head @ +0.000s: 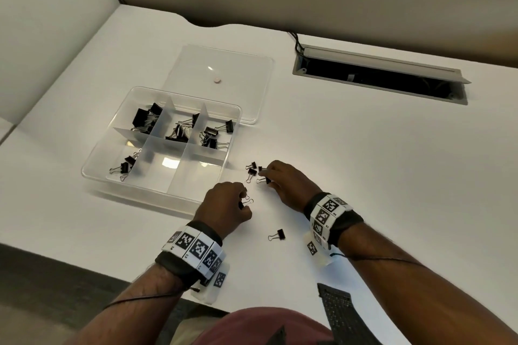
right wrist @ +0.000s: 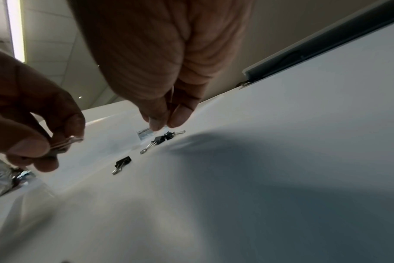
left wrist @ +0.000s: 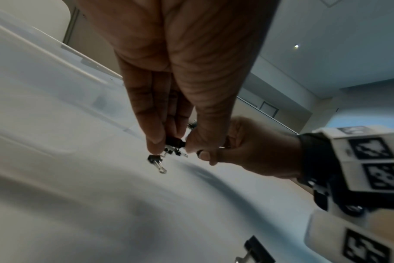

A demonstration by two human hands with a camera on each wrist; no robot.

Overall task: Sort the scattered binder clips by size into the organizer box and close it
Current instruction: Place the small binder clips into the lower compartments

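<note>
Sorted so far: the organizer box (head: 92,173) sits beyond and to the left of both hands, lid open; four of its six compartments hold clips — three in the far row, one at the near left; the other two near ones look bare.
Left hand (head: 225,206): fingers curled, pinching small clips (right wrist: 64,142) by their wire handles; wire loops poke out beside the knuckles; the count in the grip is hidden.
Right hand (head: 286,183): thumb and fingertips closed on a small clip (head: 265,180), just right of the left hand.
Loose cluster (head: 252,169): a few small clips lie on the tabletop (head: 364,176) just beyond the fingertips of both hands, close to the box's near right corner.
Stray clip (head: 278,234): alone on the tabletop, nearer the body than either hand, between the two wrists.
Lid (head: 221,75): lies flat behind the box, well beyond the hands.
Progress: by my judgement well past halfway; only small clips remain out.
Left to do: gather the last clips — stray one included; drop them with their size; close the lid.
</note>
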